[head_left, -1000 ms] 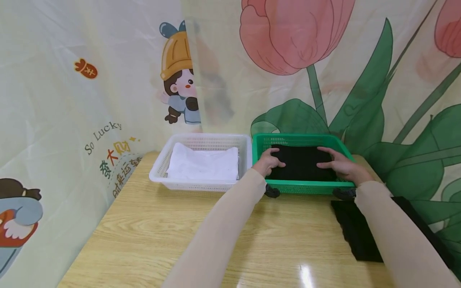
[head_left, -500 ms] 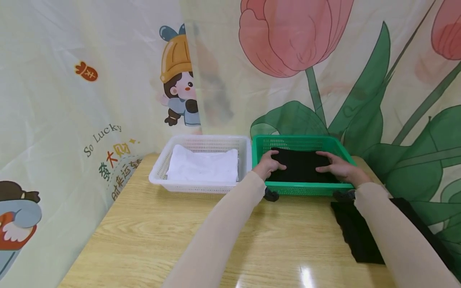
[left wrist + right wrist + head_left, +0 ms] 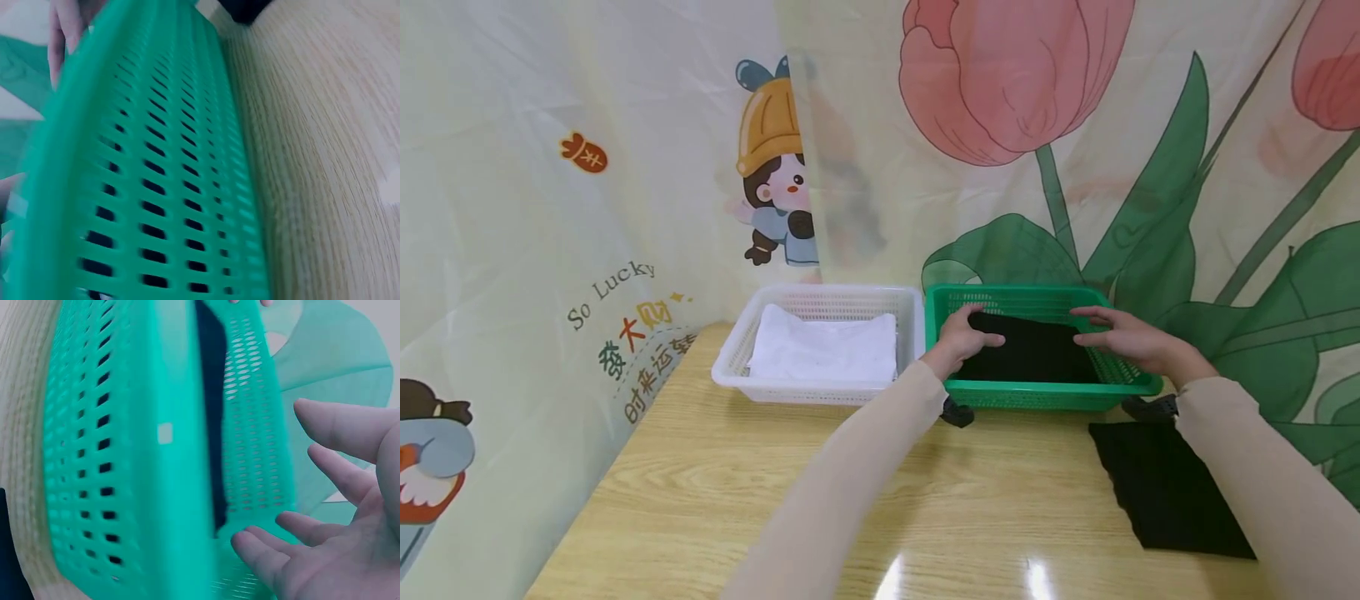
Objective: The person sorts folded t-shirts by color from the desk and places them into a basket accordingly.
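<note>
In the head view a folded black cloth lies in the green basket, its left end higher than its right. My left hand holds the cloth at its left end, thumb across the front and fingers by the back corner. My right hand is over the basket's right end, apart from the cloth. Its spread fingers show in the right wrist view, where the hand has nothing in it. The basket wall hides most of the left hand in the left wrist view.
A white basket with a folded white cloth stands against the green one's left side. Another black cloth lies flat on the wooden table at the right, partly under my right forearm. A printed curtain hangs behind.
My right hand has let go of the cloth's right end and moved to the right. The cloth's right end has sunk. The green basket's right end has shifted slightly right.
</note>
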A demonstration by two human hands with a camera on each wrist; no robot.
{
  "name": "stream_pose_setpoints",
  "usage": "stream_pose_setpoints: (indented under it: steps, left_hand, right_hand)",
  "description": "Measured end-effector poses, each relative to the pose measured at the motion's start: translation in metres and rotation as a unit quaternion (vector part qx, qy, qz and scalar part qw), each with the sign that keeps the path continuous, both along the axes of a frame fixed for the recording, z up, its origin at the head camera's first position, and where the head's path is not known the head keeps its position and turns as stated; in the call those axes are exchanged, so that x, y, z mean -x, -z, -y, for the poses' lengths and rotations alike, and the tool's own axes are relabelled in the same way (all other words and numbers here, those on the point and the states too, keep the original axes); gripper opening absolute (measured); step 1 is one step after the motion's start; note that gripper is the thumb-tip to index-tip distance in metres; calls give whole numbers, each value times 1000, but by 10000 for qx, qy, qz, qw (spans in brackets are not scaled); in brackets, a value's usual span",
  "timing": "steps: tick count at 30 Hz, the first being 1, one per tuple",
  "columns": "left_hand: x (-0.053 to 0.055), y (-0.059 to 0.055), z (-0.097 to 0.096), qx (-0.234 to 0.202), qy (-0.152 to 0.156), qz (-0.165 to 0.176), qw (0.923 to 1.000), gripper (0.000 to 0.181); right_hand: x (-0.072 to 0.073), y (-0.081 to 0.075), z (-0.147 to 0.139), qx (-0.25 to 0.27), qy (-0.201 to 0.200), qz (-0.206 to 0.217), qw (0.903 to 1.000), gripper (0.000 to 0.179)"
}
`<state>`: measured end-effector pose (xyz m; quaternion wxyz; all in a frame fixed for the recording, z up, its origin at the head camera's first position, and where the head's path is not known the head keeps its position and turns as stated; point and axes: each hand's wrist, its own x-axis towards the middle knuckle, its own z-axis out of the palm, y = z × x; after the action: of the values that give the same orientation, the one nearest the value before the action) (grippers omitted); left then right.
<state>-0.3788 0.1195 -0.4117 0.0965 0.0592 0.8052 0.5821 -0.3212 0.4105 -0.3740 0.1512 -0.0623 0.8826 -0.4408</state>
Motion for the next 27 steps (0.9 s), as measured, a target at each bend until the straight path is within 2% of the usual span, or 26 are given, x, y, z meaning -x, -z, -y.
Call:
stream_pose_setpoints:
  steps: [3, 7, 11, 14, 20, 27]
  left_hand:
    - [-10, -12, 4, -61, 180, -299, 9994, 75]
    - [-24, -29, 10, -188, 505, -472, 9974, 74]
    - [-41, -43, 18, -258, 907, -613, 9937, 74]
    - [-58, -49, 26, -364, 1185, -683, 9899, 73]
    - [-95, -50, 35, -814, 1723, -497, 9804, 69]
    - [-132, -38, 32, -1079, 2211, -273, 9689, 64]
  right_hand:
    - [-12, -14, -5, 36, -69, -133, 9999, 76]
    - [-33, -30, -15, -138, -43, -453, 9989, 75]
    - [-58, -41, -33, -574, 78, -788, 9952, 73]
    - [-76, -44, -48, -793, 252, -869, 9927, 72]
    - [-110, -40, -78, -1064, 770, -821, 9879, 80]
    - [-140, -12, -109, -1468, 657, -702, 9845, 76]
